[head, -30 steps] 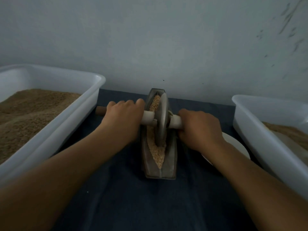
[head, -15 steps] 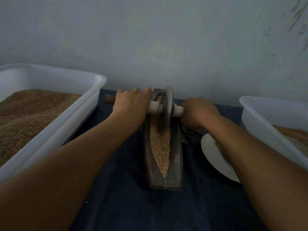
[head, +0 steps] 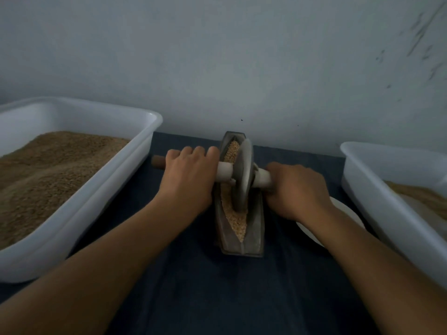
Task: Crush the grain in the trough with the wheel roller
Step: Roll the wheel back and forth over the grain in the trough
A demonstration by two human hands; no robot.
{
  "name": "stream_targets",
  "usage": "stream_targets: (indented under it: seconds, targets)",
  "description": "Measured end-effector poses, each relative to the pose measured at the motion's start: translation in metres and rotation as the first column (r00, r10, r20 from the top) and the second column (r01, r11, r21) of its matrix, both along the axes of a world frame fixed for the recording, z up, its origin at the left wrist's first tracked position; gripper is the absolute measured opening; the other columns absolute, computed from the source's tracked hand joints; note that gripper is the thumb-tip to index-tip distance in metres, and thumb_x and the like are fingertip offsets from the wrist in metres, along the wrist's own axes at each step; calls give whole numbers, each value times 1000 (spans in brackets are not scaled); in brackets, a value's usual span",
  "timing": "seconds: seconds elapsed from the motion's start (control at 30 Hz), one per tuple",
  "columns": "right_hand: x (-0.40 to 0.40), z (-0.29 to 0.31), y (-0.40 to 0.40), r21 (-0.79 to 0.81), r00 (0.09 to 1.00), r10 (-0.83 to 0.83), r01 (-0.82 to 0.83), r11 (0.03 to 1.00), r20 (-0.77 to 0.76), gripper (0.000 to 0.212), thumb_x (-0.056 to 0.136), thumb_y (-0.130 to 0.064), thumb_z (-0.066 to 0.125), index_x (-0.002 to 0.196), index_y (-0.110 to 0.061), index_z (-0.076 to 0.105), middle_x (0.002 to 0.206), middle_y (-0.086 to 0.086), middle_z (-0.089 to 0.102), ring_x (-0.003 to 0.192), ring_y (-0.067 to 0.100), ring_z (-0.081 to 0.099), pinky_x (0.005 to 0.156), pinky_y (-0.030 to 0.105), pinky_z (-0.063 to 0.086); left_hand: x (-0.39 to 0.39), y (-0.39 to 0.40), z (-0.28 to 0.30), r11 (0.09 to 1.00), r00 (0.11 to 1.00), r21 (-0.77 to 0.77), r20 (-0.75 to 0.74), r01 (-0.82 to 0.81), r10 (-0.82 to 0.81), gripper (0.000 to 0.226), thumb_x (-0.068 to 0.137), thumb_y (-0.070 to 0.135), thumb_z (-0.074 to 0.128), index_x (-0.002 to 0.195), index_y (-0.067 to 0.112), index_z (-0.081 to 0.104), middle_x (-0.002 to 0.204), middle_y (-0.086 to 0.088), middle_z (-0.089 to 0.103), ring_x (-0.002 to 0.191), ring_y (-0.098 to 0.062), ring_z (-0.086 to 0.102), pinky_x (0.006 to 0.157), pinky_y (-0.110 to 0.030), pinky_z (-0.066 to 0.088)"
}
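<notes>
The tabletop [head: 217, 298], under its dark cloth, carries a big white tub [head: 79, 213] of brown grain on the left and a second tub [head: 377, 201] at the right edge. A white plate [head: 348, 213] lies just right of the work, mostly hidden under your right forearm.

Between the tubs stands the trough [head: 239, 247], a narrow boat shape whose long axis runs from you toward the far wall. The grain [head: 235, 223] lies along its channel, showing both near and far of the wheel.

The wheel roller [head: 243, 175] stands upright in the channel, roughly at mid-length, its axle lying crosswise — left to right, square to the trough. So the next stroke likely runs along the trough, toward you or away.

Your left hand [head: 191, 177] holds the axle just left of the wheel, fingers curled over it, with the brown axle end poking out beyond. Your right hand [head: 297, 189] is clenched on the axle just right of the wheel. Both grips sit about equally close to the wheel — neither is nearer — with both forearms reaching forward over the cloth.
</notes>
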State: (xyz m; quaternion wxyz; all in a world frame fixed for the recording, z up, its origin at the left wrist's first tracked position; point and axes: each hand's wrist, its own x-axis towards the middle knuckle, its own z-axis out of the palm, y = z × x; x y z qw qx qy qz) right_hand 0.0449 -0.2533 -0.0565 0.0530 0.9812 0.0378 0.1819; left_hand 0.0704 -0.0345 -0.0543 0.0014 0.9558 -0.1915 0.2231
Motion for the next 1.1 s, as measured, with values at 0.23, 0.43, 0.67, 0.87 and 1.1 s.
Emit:
stream_targets:
  seconds: [0.23, 0.43, 0.67, 0.87, 1.1]
  targets:
    - [-32, -2, 6, -32, 991, 83, -80, 996, 109, 22, 79, -44, 63, 92, -28, 55, 82, -8, 62, 68, 20, 60, 53, 29, 27, -26, 7, -5, 999, 998, -40, 66, 16, -13, 46, 76, 37, 69, 105, 25, 35, 104, 2, 51, 94, -20, 49, 84, -38, 37]
    - [-19, 2, 9, -49, 996, 52, -49, 998, 70, 22, 82, -45, 60, 88, -27, 48, 81, -7, 59, 67, 20, 55, 50, 29, 20, -17, 3, -1, 999, 999, 4, -9, -33, 33, 48, 75, 33, 72, 106, 23, 37, 105, 0, 53, 96, -21, 52, 84, -40, 38]
    - [12, 9, 6, -55, 1000, -14, 13, 998, -20, 23, 74, -44, 65, 91, -32, 57, 75, -7, 55, 66, 21, 48, 49, 27, 20, 7, -1, 2, 999, 994, 11, -91, -52, 53, 45, 77, 30, 74, 104, 23, 39, 104, -1, 58, 95, -23, 57, 83, -44, 40]
    - [42, 13, 4, -25, 994, -65, 63, 998, -89, 16, 74, -37, 64, 88, -29, 61, 80, -4, 59, 64, 20, 45, 47, 25, 21, 35, -6, 4, 995, 996, 74, -65, -60, 65, 42, 80, 28, 71, 95, 22, 31, 101, -2, 60, 90, -24, 58, 74, -39, 32]
    - [71, 22, 5, -39, 968, -134, 128, 991, -212, 16, 78, -34, 63, 92, -27, 64, 88, 0, 62, 72, 21, 57, 56, 26, 38, 66, -13, 12, 996, 995, 80, -94, -39, 47, 35, 83, 28, 70, 100, 21, 41, 102, -6, 63, 93, -28, 61, 74, -38, 34]
